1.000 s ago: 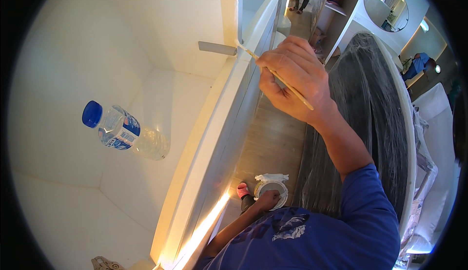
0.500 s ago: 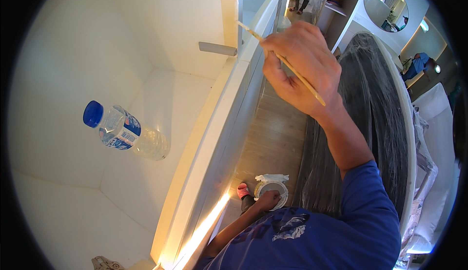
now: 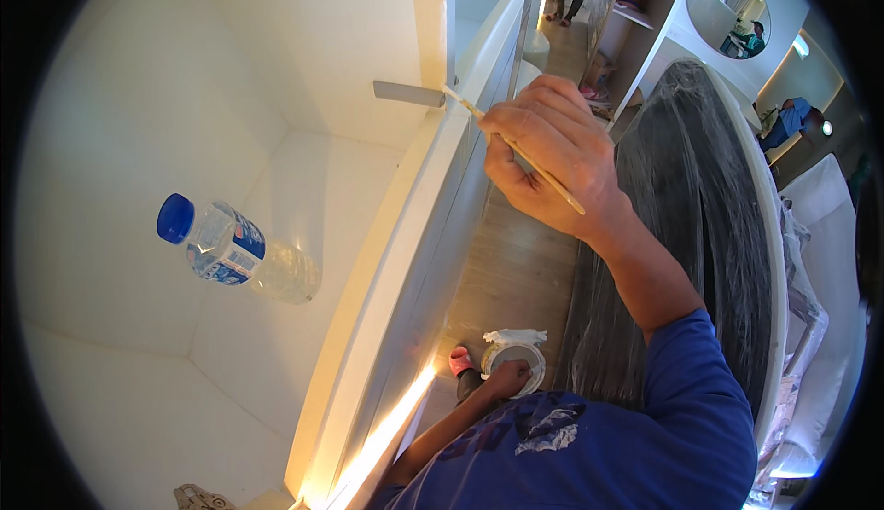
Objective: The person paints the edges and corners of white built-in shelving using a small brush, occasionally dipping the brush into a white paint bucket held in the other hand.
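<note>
A thin paintbrush with a yellowish wooden handle is pinched in my right hand. Its pale tip meets or nearly meets the edge of the white upright panel, beside a grey metal hinge-like plate. Lower down, close to my body, my left hand is closed at a round white bucket with grey contents; the exact grip is hard to see. A crumpled whitish sheet lies at the bucket's far rim.
A clear bottle with a blue cap stands inside the white cabinet on the left. Plastic-wrapped dark furniture fills the right side. Wooden floor lies between. Other people appear farther off; a round mirror hangs above.
My right hand has come down and slightly left, bringing the brush tip from higher on the panel edge to beside the metal plate. My left hand stays at the bucket.
</note>
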Demonstrator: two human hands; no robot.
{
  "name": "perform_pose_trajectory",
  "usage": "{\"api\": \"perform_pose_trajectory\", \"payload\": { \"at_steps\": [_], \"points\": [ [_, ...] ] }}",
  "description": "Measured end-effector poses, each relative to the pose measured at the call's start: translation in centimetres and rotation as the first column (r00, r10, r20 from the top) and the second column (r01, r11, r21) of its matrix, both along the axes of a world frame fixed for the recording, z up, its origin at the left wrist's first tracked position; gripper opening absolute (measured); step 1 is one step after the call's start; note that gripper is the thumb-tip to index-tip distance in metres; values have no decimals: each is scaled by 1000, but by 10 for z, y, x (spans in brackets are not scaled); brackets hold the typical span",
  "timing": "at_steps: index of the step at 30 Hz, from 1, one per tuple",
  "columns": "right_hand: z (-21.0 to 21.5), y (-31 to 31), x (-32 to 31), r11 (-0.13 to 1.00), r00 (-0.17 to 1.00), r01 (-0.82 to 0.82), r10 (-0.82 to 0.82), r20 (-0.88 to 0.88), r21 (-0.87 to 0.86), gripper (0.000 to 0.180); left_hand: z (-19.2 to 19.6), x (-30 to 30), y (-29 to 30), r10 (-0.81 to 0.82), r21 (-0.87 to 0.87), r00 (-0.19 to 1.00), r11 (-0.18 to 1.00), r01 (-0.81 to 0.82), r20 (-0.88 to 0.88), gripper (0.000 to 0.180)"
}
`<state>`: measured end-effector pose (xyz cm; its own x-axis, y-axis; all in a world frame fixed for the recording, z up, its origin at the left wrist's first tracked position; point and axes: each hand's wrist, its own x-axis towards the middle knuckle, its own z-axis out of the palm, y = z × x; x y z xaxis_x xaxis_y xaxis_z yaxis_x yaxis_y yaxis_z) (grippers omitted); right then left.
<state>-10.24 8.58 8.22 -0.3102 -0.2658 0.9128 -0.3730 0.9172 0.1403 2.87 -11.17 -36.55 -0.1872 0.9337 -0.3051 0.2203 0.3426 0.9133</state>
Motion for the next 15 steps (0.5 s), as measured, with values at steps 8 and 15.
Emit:
{"api": "perform_pose_trajectory", "payload": {
  "at_steps": [8,15],
  "points": [
    [23,2,-2,999,995,24,-19,-103,45,23,1,-1,0,-19,-6,1000,1000,19,-2,29],
    [43,7,-3,997,986,29,-17,-168,65,24,3,0,0,-19,-13,1000,1000,19,5,29]
  ]
}}
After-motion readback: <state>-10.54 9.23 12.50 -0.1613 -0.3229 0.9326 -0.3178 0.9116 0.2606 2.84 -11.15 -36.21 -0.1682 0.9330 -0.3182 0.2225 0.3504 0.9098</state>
